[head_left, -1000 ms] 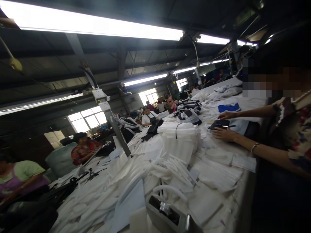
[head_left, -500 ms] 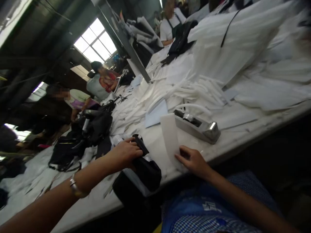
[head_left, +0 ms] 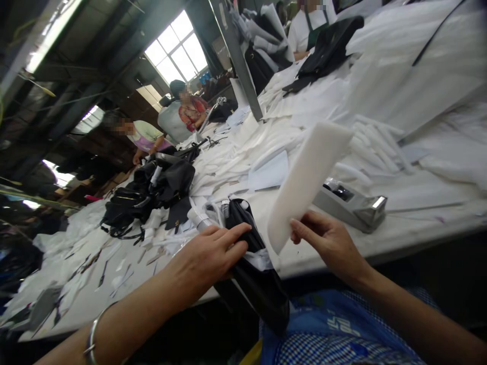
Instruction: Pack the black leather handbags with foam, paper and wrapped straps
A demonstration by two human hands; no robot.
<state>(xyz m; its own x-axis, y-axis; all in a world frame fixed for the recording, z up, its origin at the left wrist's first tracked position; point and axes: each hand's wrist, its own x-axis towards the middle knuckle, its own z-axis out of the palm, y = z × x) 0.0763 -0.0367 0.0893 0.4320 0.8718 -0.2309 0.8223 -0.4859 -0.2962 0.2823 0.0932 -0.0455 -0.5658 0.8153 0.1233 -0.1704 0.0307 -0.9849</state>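
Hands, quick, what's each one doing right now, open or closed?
Left hand: closed on the black bag.
Right hand: closed, pinching the white strip.

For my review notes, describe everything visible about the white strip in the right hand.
The white strip is long, flat and plain, with a squared upper end and a narrowing lower tip. It looks soft, like foam. It is held tilted, upper end leaning rightward in the view, in front of the grey tape dispenser. The right hand has its grip near the lower end. Whether the tip touches the black bag is unclear.
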